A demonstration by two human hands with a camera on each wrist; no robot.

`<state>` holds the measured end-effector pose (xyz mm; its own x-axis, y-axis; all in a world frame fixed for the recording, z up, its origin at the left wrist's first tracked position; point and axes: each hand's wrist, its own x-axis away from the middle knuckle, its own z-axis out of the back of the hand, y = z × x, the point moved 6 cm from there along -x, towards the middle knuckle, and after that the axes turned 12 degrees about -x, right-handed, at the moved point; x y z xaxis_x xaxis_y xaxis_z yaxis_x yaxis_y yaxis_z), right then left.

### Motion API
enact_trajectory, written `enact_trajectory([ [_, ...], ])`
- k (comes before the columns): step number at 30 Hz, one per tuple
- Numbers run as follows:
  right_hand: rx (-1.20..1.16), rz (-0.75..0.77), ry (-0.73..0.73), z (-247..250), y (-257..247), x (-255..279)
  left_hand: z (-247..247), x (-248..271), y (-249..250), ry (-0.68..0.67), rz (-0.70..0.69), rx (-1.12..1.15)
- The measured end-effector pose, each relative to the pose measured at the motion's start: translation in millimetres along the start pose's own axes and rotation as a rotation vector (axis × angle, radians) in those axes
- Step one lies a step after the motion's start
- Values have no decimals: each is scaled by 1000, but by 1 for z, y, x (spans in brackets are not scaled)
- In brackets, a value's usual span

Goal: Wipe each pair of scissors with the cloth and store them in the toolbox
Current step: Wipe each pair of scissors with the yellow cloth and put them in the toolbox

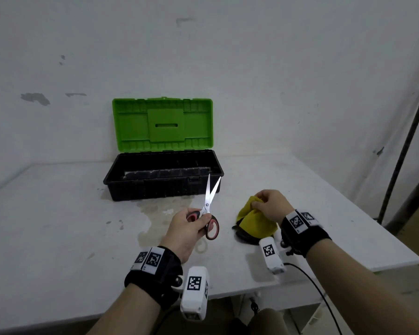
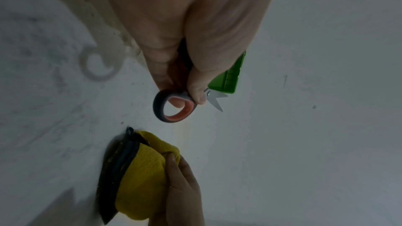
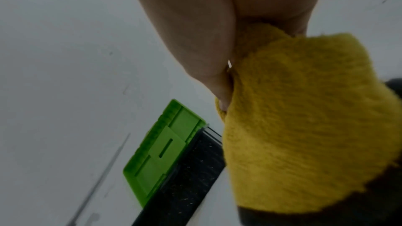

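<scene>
My left hand [image 1: 191, 226] grips a pair of scissors [image 1: 209, 205] by its red-and-black handles [image 2: 174, 106], above the table in front of the toolbox. The silver blades stand parted and point up and away. To the right, my right hand [image 1: 270, 204] pinches a yellow cloth [image 1: 254, 223] with a dark underside, whose lower folds rest on the table. The cloth [image 3: 304, 126] fills much of the right wrist view. The toolbox [image 1: 163, 176] stands behind, black tub open, green lid [image 1: 162, 124] raised. Its inside looks dark.
The white table [image 1: 58, 226] carries stains and a faint ring mark near its middle. A white wall rises right behind the toolbox. The table's right edge [image 1: 385, 238] is close to my right arm, and a dark pole [image 1: 406, 141] leans beyond it.
</scene>
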<state>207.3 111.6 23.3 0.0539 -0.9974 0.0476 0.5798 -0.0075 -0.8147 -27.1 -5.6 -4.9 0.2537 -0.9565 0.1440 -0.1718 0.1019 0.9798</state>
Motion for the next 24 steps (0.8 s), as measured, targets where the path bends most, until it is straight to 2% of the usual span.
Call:
enact_trajectory([
  [4, 169, -42, -6, 2, 1, 1, -5, -2, 2, 10, -15, 23],
  [6, 306, 43, 84, 3, -14, 16, -7, -1, 3, 10, -28, 43],
  [7, 276, 117, 96, -1, -25, 29, -8, 0, 4, 10, -33, 56],
  [9, 14, 215, -43, -18, -44, 60, -11, 2, 7, 11, -49, 82],
  [11, -246, 194, -255, -41, -56, 93, -15, 7, 10, -19, -63, 111],
  [13, -383, 191, -356, -57, -62, 111, -18, 13, 13, -50, -70, 136],
  [17, -522, 219, -296, -63, -66, 115, -11, 22, 14, -56, -85, 137],
  [22, -556, 230, -263, -58, -64, 113, 20, 34, 13, -31, -129, -150],
  [24, -554, 227, -261, -60, -64, 114, 30, 36, 12, -26, -133, -201],
])
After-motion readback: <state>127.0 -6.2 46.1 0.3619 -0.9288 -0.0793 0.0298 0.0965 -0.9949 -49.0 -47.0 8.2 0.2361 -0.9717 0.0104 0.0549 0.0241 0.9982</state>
